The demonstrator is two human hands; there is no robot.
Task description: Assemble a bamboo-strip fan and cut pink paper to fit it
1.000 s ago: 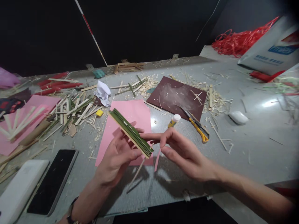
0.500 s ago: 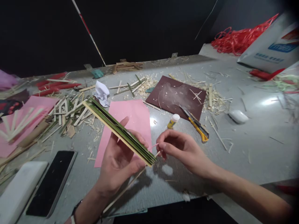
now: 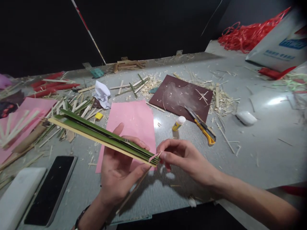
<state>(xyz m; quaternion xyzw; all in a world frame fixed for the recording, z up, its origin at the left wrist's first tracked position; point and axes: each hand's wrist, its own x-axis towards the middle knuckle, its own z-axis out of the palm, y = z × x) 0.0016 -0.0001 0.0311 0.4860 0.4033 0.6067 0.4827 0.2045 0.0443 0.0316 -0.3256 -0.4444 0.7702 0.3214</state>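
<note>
My left hand (image 3: 120,169) grips a bundle of green and pale bamboo strips (image 3: 96,134), held above the table with its long end pointing left. A thin loose stick (image 3: 133,191) also runs down under that hand. My right hand (image 3: 184,158) pinches a narrow pink paper strip (image 3: 154,156) against the bundle's near end, fingers closed on it. Below both hands lies a pink paper sheet (image 3: 134,119) on the grey table (image 3: 251,147).
A glue stick (image 3: 178,123) and a yellow utility knife (image 3: 202,128) lie right of the pink sheet, beside a dark brown sheet (image 3: 182,95). Bamboo strips and shavings (image 3: 76,108) litter the left. A black phone (image 3: 49,188) and white box (image 3: 16,198) sit near left. Red strands (image 3: 242,35) far right.
The bundle has swung flatter, its far end now pointing left. My right hand has brought the pink strip up from hanging loose to the bundle's near end.
</note>
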